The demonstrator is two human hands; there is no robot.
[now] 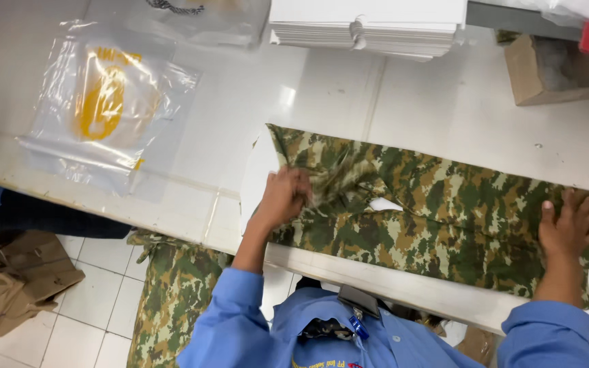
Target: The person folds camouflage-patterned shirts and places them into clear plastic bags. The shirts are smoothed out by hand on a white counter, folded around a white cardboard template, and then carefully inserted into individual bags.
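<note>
A camouflage garment (444,204) in green, brown and tan lies flat across the white table (240,116). My left hand (284,196) grips a fold of the cloth near its left end, fingers closed on the fabric. My right hand (567,228) rests flat on the garment's right end, fingers spread, pressing it down. A white sheet (384,204) shows through a gap in the cloth between the hands. Both arms wear blue sleeves.
A clear plastic bag with a yellow print (107,109) lies at the table's left. A stack of white folded cards (369,27) sits at the back, a cardboard box (557,68) at back right. More camouflage cloth (175,300) and brown paper (15,286) lie on the tiled floor.
</note>
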